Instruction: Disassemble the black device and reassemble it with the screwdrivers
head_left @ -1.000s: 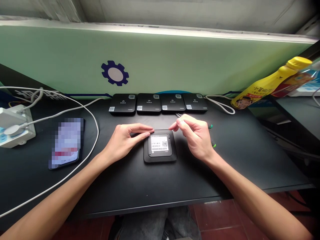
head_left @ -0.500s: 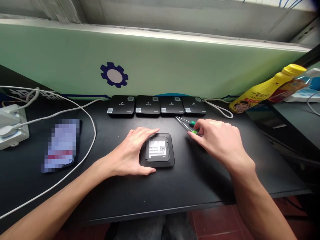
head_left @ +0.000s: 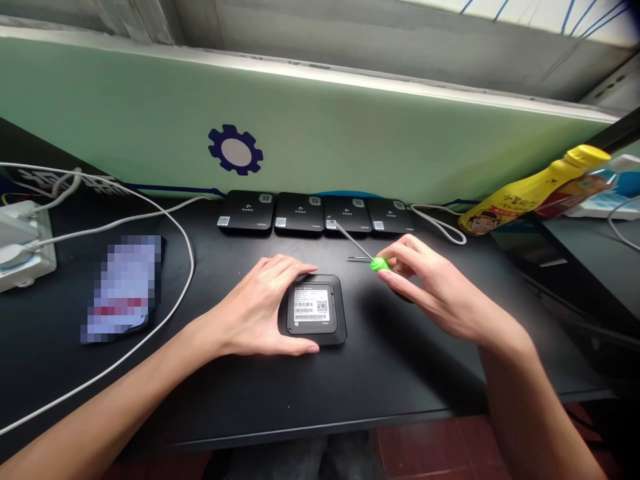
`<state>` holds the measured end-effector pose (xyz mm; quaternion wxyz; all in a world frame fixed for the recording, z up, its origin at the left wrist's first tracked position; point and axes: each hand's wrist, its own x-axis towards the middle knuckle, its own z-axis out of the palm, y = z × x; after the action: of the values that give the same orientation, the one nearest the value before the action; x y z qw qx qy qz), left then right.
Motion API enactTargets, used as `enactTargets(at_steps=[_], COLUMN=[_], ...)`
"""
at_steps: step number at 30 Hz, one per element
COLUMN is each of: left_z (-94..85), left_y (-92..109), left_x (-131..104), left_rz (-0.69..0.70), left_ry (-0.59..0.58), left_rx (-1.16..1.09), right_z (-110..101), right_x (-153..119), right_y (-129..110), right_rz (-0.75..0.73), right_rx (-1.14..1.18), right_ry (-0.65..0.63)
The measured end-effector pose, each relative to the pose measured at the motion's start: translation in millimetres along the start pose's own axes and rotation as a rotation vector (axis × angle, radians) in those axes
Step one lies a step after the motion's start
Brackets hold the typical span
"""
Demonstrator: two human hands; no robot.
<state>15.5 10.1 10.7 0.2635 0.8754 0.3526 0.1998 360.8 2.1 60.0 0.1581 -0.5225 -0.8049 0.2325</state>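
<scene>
A black set-top box [head_left: 313, 335] lies label side up on the desk, its white label [head_left: 311, 307] with barcodes facing me. My left hand [head_left: 267, 307] spans the box's left side, thumb along the near edge and fingers at the far edge. Right of the box, my right hand [head_left: 420, 280] grips a screwdriver [head_left: 379, 264] by its bright green handle. Its metal shaft points up and away to the left, raised off the desk. Behind that handle the shaft of a second screwdriver [head_left: 357, 259] shows; its handle is hidden.
Several more black boxes [head_left: 299, 215] stand in a row against the green partition [head_left: 350, 133]. On the left are a phone [head_left: 123, 287], a white power strip [head_left: 25, 247] and a looping white cable [head_left: 189, 260]. A yellow bottle [head_left: 530, 193] leans at the right.
My right hand has lifted the bright green screwdriver, its tip swinging up off the desk. The second shaft now points more to the left. My left hand stays around the set-top box.
</scene>
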Motion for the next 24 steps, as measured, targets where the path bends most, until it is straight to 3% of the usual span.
enactTargets(at_steps=[5,10,14,24], left_z=[3.9,13.2,18.6,18.3], left_y=[-1.1,-2.5,-0.6,0.8], left_x=[0.0,-1.2,-1.5,-2.0], left_rz=[-0.006,0.045,0.052,0.07], left_ry=[0.07,0.079,0.06,0.055], left_rx=[-0.039,-0.043,-0.032,-0.033], right_z=[-25.3,-58.5,-66.7,-55.7], right_x=[-17.4,-30.3,-28.8,-1.1], right_y=[-14.9,-30.4,-45.8,-54.9], right_rz=[-0.034,-0.085,-0.186,-0.239], right_rx=[0.048,-0.059,-0.138,-0.167], right_ry=[0.08,0.266,0.179,0.043])
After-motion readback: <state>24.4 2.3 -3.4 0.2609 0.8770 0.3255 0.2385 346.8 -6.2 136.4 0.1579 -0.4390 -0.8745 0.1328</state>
